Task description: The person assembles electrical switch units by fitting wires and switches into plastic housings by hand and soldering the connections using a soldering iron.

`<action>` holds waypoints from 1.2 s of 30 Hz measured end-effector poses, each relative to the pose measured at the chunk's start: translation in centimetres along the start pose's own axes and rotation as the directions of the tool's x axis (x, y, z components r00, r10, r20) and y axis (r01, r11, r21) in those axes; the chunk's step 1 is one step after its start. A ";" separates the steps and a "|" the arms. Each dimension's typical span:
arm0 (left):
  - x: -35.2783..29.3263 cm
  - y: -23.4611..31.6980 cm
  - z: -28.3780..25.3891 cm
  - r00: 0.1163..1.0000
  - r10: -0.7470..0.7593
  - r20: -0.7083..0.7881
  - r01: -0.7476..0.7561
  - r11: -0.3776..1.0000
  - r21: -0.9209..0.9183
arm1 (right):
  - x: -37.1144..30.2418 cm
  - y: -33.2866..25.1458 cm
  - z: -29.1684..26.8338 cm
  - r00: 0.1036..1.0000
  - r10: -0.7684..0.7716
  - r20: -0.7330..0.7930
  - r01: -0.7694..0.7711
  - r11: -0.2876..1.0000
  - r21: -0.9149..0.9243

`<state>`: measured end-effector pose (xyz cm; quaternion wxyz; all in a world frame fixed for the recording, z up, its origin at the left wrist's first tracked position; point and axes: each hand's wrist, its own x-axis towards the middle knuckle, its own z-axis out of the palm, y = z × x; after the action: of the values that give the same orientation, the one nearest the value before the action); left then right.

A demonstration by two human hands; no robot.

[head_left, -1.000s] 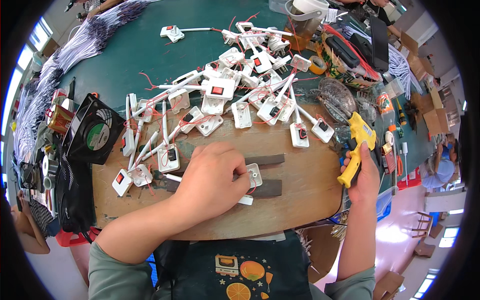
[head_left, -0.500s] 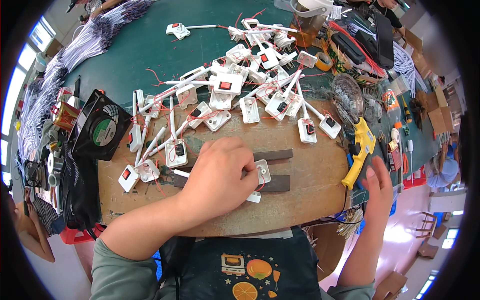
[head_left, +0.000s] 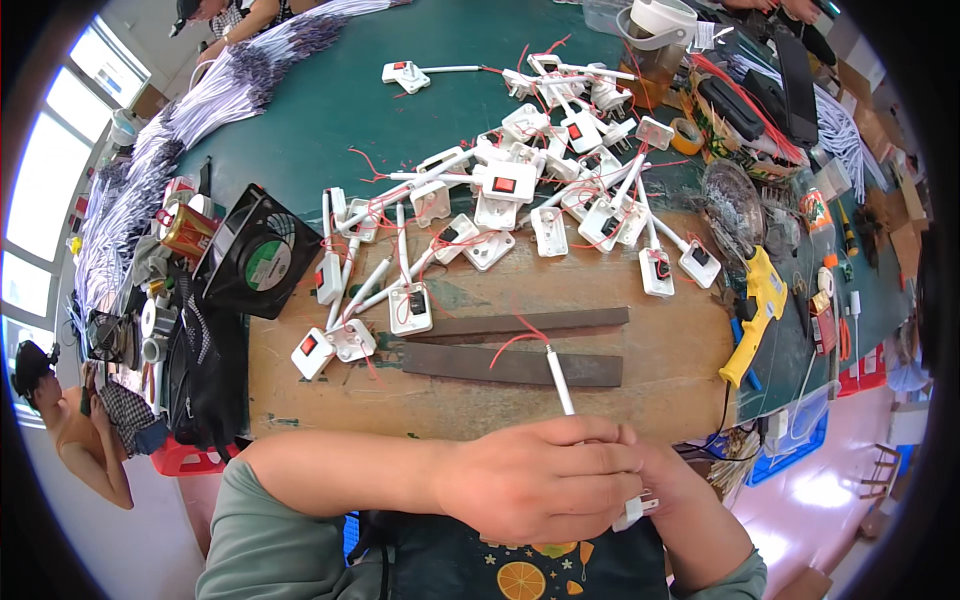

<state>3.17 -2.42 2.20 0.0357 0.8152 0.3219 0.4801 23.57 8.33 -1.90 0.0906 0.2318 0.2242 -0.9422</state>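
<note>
1. My left hand (head_left: 545, 482) curls around a red-wired white tube (head_left: 561, 386), which pokes out ahead of my knuckles.
2. My right hand (head_left: 657, 468) is mostly hidden beside it; I can't tell its grip.
3. A white pronged plug (head_left: 627, 515) shows just below my left fingers.

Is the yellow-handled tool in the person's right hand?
No, the yellow-handled tool lies toward the right of the table, apart from the right hand, which is against the left hand.
</note>
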 end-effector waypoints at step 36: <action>-3.6 -4.2 -12.3 0.228 -0.919 -0.322 0.959 0.155 0.237 | -17.7 16.0 -27.0 0.552 -0.229 -0.802 -0.718 0.359 -0.596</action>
<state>-10.05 -4.18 4.50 0.1469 0.4014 0.8456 0.3198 54.22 7.91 -20.90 0.2547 0.5666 0.6625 -0.4185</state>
